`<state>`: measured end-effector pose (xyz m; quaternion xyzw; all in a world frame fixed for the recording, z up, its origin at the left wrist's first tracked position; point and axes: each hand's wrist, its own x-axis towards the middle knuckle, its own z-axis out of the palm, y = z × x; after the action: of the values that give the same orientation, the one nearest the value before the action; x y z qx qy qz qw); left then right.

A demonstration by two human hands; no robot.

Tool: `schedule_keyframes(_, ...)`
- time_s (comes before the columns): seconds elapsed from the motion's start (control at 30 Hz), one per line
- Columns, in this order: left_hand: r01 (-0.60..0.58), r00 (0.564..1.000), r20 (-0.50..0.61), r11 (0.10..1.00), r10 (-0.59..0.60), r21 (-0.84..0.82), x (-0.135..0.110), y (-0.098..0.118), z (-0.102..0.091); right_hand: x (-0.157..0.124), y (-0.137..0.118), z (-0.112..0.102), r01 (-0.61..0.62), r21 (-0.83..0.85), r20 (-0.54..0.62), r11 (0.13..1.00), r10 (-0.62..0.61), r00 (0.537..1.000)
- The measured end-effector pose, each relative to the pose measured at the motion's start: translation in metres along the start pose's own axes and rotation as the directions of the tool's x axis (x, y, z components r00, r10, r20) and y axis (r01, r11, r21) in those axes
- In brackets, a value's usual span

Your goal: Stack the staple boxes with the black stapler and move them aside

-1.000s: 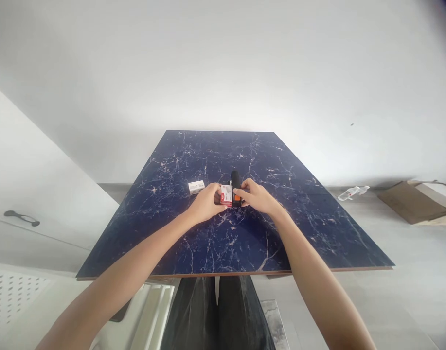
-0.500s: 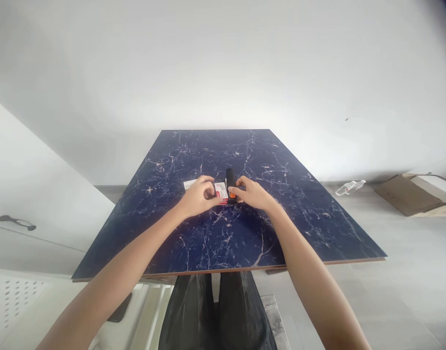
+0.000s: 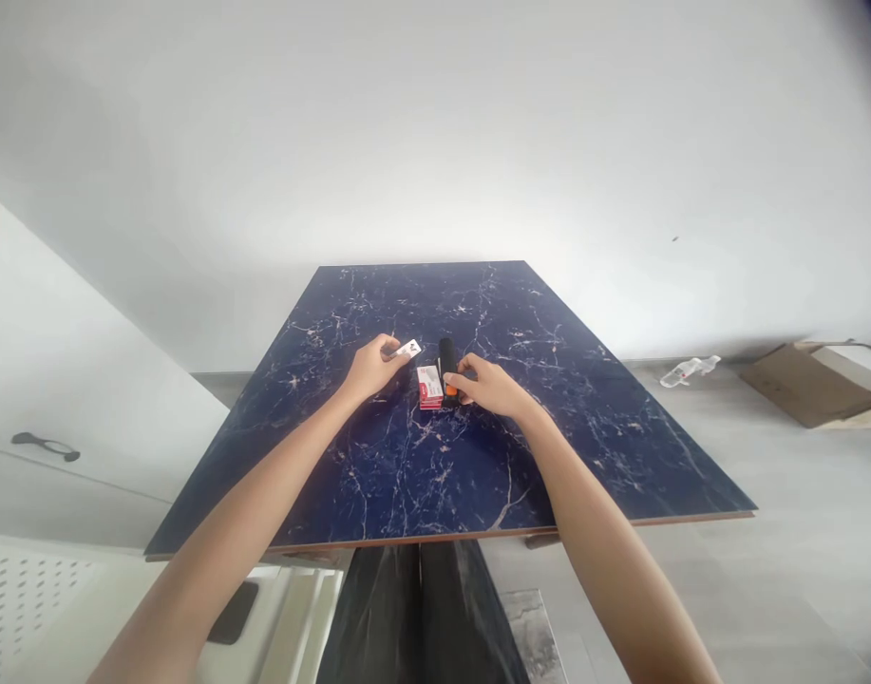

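Head view, wall: a plain white wall (image 3: 435, 123) is seen behind the whole scene.
Table: a dark blue tabletop with white marble veining (image 3: 435, 475) is spread in front of the person, and every handled thing is found near its middle.
Cabinet: a white cabinet front (image 3: 85, 380) with a dark curved handle (image 3: 45, 445) is seen at the left.
Cardboard: a flattened brown cardboard box (image 3: 798, 385) is laid on the pale floor at the far right, with a clear plastic bottle (image 3: 688, 370) lying on its side near it.
Legs: dark trousers (image 3: 421, 617) are seen below the near table edge.
Right hand: the right hand (image 3: 488, 388) is rested on the table, with its fingertips curled against the near end of the stapler; whether that end is truly gripped or only touched cannot be told.
Left hand: the left hand (image 3: 369, 366) is closed in a pinch on the white box.
Stapler: a black stapler with an orange part (image 3: 447, 366) is laid pointing away from the person, between the two hands.
Red box: a small red and white cardboard box (image 3: 429, 387) is laid flat on the table, touching the stapler's left side.
White box: a small white box (image 3: 408, 349) is held tilted at the left fingertips, just beyond the red box.
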<state>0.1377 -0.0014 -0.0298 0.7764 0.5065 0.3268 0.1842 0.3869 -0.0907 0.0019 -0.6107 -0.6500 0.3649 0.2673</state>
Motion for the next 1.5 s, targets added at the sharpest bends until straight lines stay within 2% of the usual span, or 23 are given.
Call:
schedule_keyframes(0.1,-0.089,0.996,0.017,0.995,0.090,-0.052,0.007,0.015,0.015,0.000,0.001,-0.001,0.024,-0.021,0.012,1.000,-0.024,1.000)
schedule_keyframes(0.17,-0.180,0.980,0.075,0.980,0.186,-0.079,0.007,0.019,0.017,0.001,0.003,-0.001,0.043,-0.065,0.013,0.997,-0.042,0.999)
schedule_keyframes(0.23,-0.221,0.968,0.106,0.972,0.229,-0.086,0.006,0.019,0.016,0.001,0.004,-0.002,0.055,-0.102,0.007,0.993,-0.054,0.999)
schedule_keyframes(0.33,-0.215,0.964,0.151,0.975,0.220,-0.050,0.004,0.017,0.015,0.002,0.004,-0.002,0.050,-0.122,0.007,0.991,-0.050,0.999)
schedule_keyframes(0.47,-0.218,0.932,0.280,0.973,0.230,-0.074,0.003,0.017,0.013,0.001,0.006,-0.001,0.052,-0.105,0.001,0.993,-0.052,0.999)
schedule_keyframes(0.7,-0.245,0.882,0.407,0.969,0.239,-0.037,-0.014,0.017,-0.012,0.005,0.013,0.004,0.032,-0.003,-0.042,0.999,-0.032,0.999)
schedule_keyframes(0.9,-0.237,0.890,0.370,0.964,0.266,-0.122,-0.025,0.024,-0.014,0.009,0.017,0.008,0.011,0.067,-0.092,0.998,-0.005,0.996)
schedule_keyframes(1.17,-0.230,0.863,0.428,0.963,0.269,-0.141,-0.032,0.041,-0.012,0.009,0.016,0.007,0.031,0.074,-0.071,0.997,-0.025,0.997)
schedule_keyframes(1.37,-0.171,0.876,0.427,0.972,0.225,-0.161,-0.031,0.032,-0.014,0.009,0.018,0.007,0.032,0.084,-0.061,0.996,-0.027,0.998)
schedule_keyframes(1.5,-0.172,0.870,0.465,0.985,0.166,-0.032,-0.027,0.019,-0.008,0.008,0.018,0.007,0.054,0.041,-0.091,0.998,-0.050,0.995)
